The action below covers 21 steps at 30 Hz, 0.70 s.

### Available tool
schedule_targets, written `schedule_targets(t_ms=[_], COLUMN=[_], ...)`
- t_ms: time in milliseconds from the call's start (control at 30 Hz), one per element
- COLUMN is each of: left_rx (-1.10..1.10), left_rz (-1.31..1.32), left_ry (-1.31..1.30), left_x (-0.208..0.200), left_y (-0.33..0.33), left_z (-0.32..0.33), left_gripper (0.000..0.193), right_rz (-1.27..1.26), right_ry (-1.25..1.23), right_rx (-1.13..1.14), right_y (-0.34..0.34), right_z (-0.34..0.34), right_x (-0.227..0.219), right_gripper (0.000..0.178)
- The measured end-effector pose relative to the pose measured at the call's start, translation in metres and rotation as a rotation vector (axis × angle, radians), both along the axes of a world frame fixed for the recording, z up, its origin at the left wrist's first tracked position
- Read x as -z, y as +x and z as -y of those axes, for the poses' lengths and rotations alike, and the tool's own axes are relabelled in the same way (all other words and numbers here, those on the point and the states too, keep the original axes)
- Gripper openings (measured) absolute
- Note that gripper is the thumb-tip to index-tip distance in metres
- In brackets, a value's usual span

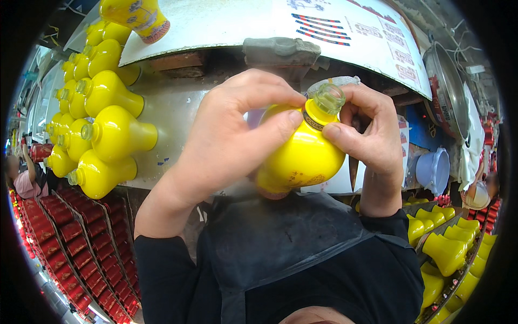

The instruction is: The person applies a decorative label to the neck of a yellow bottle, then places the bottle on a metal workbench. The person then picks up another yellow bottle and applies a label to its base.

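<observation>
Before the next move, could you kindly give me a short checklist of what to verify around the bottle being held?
1. Glossy yellow round-bodied bottle steadied: ok; the left hand and right hand both touch it near the neck.
2. Dark patterned band around the base of the neck: ok on the visible side.
3. Band's far side: cannot tell; out of sight.
4. Clear glass neck free of a cap: ok; none visible.
5. Dark narrow strips with red marks within view: ok, side by side on the white board.
6. Grouped yellow bottles at left clear of the left hand: ok.
</observation>
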<state>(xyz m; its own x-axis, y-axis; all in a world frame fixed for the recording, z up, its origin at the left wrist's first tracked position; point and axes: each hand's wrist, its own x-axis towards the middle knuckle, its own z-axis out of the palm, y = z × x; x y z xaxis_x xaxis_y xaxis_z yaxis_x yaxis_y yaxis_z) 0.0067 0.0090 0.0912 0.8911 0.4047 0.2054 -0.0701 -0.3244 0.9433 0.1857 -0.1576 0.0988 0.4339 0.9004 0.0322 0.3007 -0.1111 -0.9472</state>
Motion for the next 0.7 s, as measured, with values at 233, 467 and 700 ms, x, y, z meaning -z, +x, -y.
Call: schedule_targets(t_ms=[233,467,700], left_rx=[0.053,0.117,0.26], left_rz=[-0.017,-0.047,-0.088], left_ry=[-0.146,-0.385,-0.492], left_x=[0.006,0.011,0.019], left_y=[0.004,0.007,0.015], left_z=[0.005,0.006,-0.01], left_gripper=[0.027,0.035,0.045], right_rz=[-0.034,-0.022,0.005], right_ry=[-0.008,0.046,0.013], right_rx=[-0.015,0.032,0.024], right_y=[-0.003,-0.008,-0.01], right_z=[0.005,0.005,0.002], right_x=[-0.001,0.0,-0.002], right_gripper=[0.045,0.054,0.059])
